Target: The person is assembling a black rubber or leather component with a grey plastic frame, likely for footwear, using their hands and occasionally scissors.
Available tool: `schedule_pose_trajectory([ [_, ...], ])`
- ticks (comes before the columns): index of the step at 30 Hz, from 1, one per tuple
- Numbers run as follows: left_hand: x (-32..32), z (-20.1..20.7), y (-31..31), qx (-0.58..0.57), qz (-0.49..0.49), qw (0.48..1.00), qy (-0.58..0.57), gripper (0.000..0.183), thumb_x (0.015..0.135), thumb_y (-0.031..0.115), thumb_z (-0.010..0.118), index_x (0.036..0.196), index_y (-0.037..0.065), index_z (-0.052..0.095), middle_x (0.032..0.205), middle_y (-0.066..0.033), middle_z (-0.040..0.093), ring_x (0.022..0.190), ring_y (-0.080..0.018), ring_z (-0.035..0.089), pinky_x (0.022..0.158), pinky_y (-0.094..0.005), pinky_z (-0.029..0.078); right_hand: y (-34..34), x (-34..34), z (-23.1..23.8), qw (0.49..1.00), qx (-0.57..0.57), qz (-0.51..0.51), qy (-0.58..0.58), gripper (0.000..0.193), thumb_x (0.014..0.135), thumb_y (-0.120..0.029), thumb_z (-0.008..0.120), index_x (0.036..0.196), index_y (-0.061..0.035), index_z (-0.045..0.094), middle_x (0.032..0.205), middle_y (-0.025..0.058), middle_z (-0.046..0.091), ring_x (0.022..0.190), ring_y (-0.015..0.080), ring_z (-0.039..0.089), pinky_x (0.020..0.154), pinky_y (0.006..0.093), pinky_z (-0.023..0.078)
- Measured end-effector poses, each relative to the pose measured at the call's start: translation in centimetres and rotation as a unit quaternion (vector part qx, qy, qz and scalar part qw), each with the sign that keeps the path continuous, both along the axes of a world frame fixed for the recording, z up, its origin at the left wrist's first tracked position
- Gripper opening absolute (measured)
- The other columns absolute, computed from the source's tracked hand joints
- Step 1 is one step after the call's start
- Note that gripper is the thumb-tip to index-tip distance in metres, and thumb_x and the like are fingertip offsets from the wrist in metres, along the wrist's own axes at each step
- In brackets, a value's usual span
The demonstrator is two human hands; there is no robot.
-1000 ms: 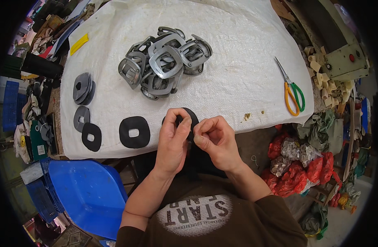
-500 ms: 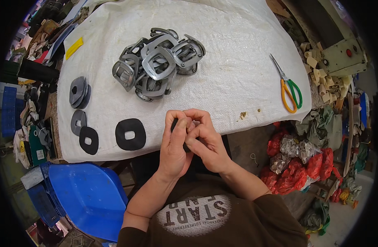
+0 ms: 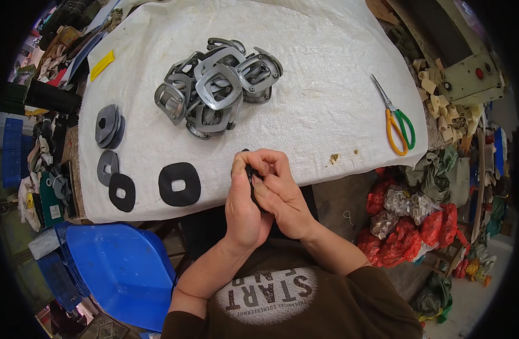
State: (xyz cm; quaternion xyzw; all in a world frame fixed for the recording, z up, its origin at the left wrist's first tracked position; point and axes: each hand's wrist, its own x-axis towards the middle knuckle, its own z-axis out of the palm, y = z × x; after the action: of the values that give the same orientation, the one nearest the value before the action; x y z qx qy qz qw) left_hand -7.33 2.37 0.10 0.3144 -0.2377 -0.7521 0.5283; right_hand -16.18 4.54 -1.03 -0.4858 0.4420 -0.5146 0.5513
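Close together at the table's front edge, my hands pinch a small black piece (image 3: 250, 171) between them. My left hand (image 3: 242, 206) is closed around its left side, and my right hand (image 3: 285, 198) presses fingers and thumb against the other side. Fingers cover most of the piece, so its full shape is hidden. To the left lies a flat black rounded-square pad (image 3: 167, 185) with a square hole. Farther left, a second black pad (image 3: 127, 184) overlaps a grey pad (image 3: 103, 163), and behind these sits a stack of grey pads (image 3: 105, 135).
A pile of silver-grey metal frames (image 3: 215, 105) stands mid-table on the white sheet (image 3: 321, 73). Scissors (image 3: 390, 108) with orange and green handles lie right, a yellow strip (image 3: 102, 65) far left. Below are a blue tub (image 3: 118, 271) and red bags (image 3: 401, 240).
My fingers have shifted their grip, and more of the black piece shows between them. The left wrist has turned slightly. The things on the table stay put.
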Motion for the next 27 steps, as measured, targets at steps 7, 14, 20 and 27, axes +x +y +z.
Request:
schedule_pose_trajectory([
  [7, 0.3, 0.8, -0.8, 0.11, -0.019, 0.985, 0.133, 0.026, 0.096, 0.031, 0.032, 0.088, 0.008, 0.04, 0.082, -0.0029, 0.043, 0.079, -0.0112, 0.043, 0.078, -0.0247, 0.038, -0.4, -1.3, -0.6, 0.996, -0.044, 0.011, -0.072, 0.018, 0.086, -0.02, 0.051, 0.082, -0.0036, 0.058, 0.12, 0.0115, 0.037, 0.103, 0.0228, 0.034, 0.094, 0.0343, 0.026],
  [14, 0.1, 0.9, -0.5, 0.127, 0.001, 0.983, 0.135, 0.024, 0.095, 0.029, 0.031, 0.086, 0.009, 0.04, 0.08, -0.0022, 0.042, 0.077, -0.0114, 0.043, 0.076, -0.0236, 0.039, -0.3, -1.2, -0.7, 0.987, -0.125, 0.0, 0.1, 0.009, 0.079, -0.017, 0.058, 0.078, -0.0077, 0.059, 0.117, 0.0106, 0.041, 0.099, 0.0225, 0.037, 0.092, 0.0372, 0.029],
  [20, 0.4, 0.9, -0.9, 0.158, -0.01, 0.975, 0.159, 0.027, 0.095, 0.031, 0.03, 0.089, 0.009, 0.043, 0.083, -0.0051, 0.047, 0.083, -0.014, 0.047, 0.082, -0.0261, 0.04, -0.5, -1.3, -0.1, 0.997, -0.041, -0.004, 0.063, 0.01, 0.081, -0.013, 0.056, 0.087, -0.0071, 0.061, 0.115, 0.0112, 0.041, 0.102, 0.023, 0.038, 0.092, 0.0351, 0.029],
  [27, 1.7, 0.9, -1.1, 0.237, -0.038, 0.942, 0.234, 0.038, 0.095, 0.043, 0.027, 0.092, 0.011, 0.046, 0.089, -0.0086, 0.052, 0.088, -0.0221, 0.05, 0.087, -0.0389, 0.04, -0.2, -2.5, 2.1, 0.905, -0.238, -0.051, 0.35, 0.032, 0.068, -0.014, 0.066, 0.101, -0.0144, 0.064, 0.118, 0.0103, 0.043, 0.107, 0.0283, 0.038, 0.091, 0.0396, 0.029],
])
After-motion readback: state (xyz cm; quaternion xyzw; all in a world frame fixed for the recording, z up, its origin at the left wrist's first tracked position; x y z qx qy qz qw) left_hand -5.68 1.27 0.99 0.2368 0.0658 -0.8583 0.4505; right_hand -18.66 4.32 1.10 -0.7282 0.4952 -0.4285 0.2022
